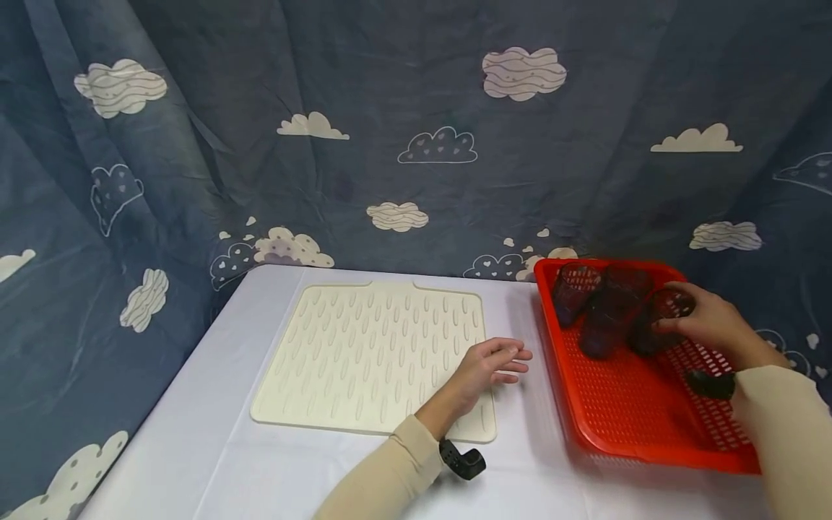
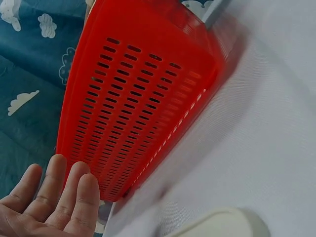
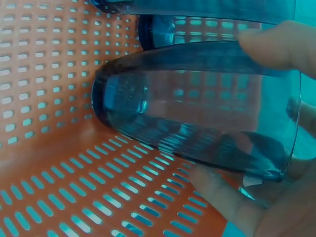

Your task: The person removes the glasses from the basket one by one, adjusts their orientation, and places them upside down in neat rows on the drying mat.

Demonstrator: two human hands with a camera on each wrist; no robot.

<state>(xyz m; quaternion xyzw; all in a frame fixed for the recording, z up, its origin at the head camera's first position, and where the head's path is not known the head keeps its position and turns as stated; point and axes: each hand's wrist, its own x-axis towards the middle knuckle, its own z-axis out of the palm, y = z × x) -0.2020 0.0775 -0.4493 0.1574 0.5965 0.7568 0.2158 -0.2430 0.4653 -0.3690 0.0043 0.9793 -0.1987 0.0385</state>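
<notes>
In the head view a red basket (image 1: pixel 611 419) stands at the right with several dark tinted drinking glasses (image 1: pixel 606 328) at its far end. My right hand (image 1: pixel 715 323) reaches over the basket's right side and grips the rim end of the rightmost glass (image 1: pixel 646 334). Seen from the right wrist, this blue, see-through glass (image 3: pixel 192 106) lies between the thumb (image 3: pixel 274 47) on one side and fingers on the other. My left hand (image 1: pixel 492 366), fingers loosely extended and holding nothing, hovers by the right edge of a cream ridged mat (image 1: pixel 373 354).
More blue glass (image 3: pixel 207 7) lies close beside the held one in the right wrist view. The basket's slotted side wall (image 2: pixel 133 94) rises before the left fingers. A white cloth (image 1: pixel 214 448) covers the table, and a dark cloud-patterned curtain (image 1: pixel 390 87) hangs behind.
</notes>
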